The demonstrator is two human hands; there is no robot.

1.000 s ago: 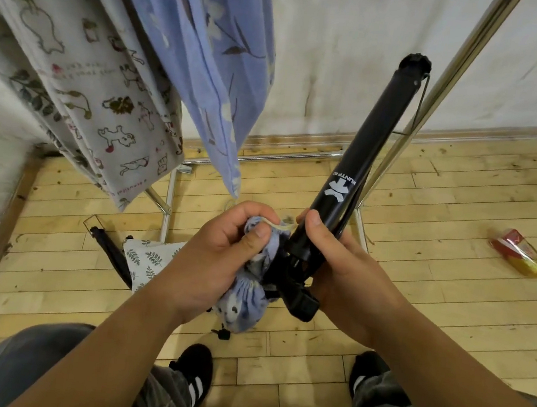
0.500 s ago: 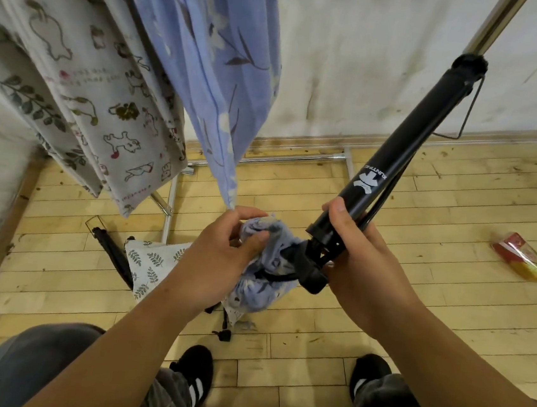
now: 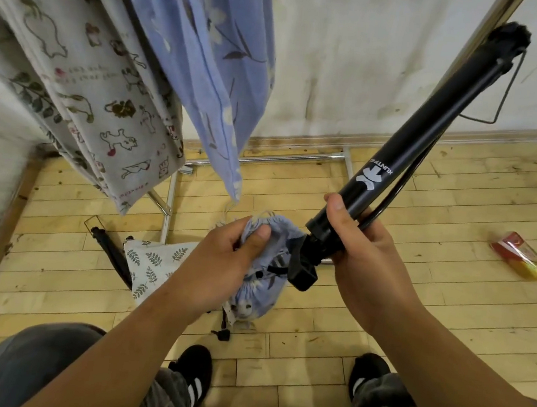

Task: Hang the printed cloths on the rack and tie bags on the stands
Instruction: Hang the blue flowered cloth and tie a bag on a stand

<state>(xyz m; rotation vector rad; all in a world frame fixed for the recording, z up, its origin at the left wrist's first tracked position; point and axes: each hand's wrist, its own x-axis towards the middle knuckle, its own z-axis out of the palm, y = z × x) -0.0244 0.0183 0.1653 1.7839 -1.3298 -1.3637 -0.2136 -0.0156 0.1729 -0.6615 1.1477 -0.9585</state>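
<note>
Close below the camera, left hand (image 3: 221, 261) pinches the soft, limp blue bag (image 3: 261, 293) at its gathered mouth, probably the best hold; right hand (image 3: 368, 250) wraps the rigid black stand (image 3: 416, 142) beside it. Beyond, printed cloths (image 3: 106, 96) hang.

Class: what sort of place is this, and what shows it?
Probably a plain indoor room set up for hanging fabric: wooden plank floor, scuffed white wall, printed cloths on a metal rack.
</note>
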